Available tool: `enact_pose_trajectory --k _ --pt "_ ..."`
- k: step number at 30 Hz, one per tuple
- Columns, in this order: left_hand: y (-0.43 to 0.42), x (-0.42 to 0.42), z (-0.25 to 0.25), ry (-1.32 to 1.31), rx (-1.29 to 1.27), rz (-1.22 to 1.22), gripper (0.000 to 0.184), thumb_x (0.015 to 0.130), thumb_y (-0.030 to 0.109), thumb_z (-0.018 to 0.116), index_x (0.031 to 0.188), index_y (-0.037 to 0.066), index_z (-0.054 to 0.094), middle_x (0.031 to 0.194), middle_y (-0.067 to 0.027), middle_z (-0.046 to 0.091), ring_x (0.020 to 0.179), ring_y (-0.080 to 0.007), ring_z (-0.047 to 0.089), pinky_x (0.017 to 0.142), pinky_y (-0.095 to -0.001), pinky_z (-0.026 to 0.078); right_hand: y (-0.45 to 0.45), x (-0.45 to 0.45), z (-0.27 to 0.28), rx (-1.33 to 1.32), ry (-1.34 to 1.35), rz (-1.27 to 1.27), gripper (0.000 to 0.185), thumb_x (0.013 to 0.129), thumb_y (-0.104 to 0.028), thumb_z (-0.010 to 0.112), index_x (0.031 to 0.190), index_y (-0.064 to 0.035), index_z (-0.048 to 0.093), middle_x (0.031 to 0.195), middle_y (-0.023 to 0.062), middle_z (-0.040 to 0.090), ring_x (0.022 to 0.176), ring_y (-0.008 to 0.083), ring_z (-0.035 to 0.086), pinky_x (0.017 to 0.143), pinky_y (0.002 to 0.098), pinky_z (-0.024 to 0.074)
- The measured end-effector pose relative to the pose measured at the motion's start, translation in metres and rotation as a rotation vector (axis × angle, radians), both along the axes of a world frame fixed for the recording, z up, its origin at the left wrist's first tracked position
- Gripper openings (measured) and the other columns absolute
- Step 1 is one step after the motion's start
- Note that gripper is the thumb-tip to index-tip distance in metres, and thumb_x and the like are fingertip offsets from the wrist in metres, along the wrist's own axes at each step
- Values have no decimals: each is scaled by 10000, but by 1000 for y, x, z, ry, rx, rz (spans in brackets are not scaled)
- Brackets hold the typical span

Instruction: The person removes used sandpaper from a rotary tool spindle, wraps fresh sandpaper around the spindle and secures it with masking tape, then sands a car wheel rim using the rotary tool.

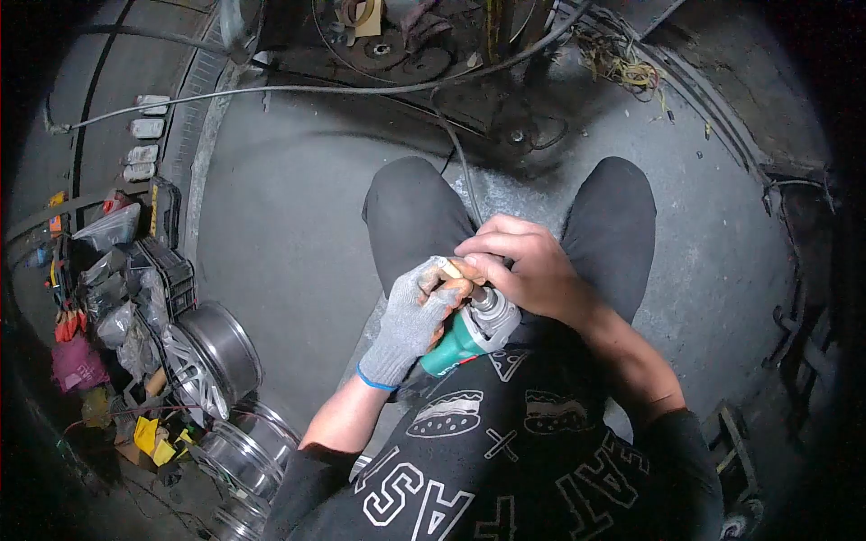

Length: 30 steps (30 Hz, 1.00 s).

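A green power tool with a silver metal head (494, 317) lies across my lap, its head toward the right. My left hand (410, 320), in a grey glove with orange-brown fingertips and a blue cuff, is closed at the tip of the tool's head. Bare, my right hand (519, 261) reaches in from the right with bent fingers that meet the gloved fingertips just above the head. What the fingertips pinch between them is too small and covered to make out.
Metal wheel rims (216, 356) stand at the lower left beside crates and plastic bags (113, 225). A grey cable (298, 88) crosses above my knees, in front of a dark machine base (433, 113). Tangled yellow wires (636, 77) lie at the upper right.
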<state>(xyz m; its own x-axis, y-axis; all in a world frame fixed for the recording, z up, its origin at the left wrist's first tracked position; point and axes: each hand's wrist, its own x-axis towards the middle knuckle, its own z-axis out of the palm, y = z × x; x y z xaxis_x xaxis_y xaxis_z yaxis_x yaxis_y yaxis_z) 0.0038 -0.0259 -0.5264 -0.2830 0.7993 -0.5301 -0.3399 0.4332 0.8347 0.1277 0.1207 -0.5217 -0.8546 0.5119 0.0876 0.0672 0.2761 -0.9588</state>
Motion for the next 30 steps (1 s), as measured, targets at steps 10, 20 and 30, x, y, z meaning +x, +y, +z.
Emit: enact_pose_trajectory --k 10,20,30 --pt "4 7 13 243 -72 27 143 784 81 698 885 11 624 807 -20 625 736 -64 548 660 -245 471 -5 -3 5 82 22 58 104 795 -63 620 864 -1 668 837 128 618 810 282 609 755 367 489" --pt "1 7 7 214 -54 49 159 766 99 705 869 15 617 786 -24 615 715 -81 538 645 -262 462 -4 -8 9 328 41 76 72 758 -28 651 827 -11 641 804 108 603 785 272 588 719 365 478" --pt "7 10 13 110 -83 67 129 792 81 661 899 12 641 758 -1 601 683 -61 512 604 -241 438 11 -18 -11 11 76 -26 59 731 -26 632 782 -5 613 764 119 591 718 271 601 651 343 492"
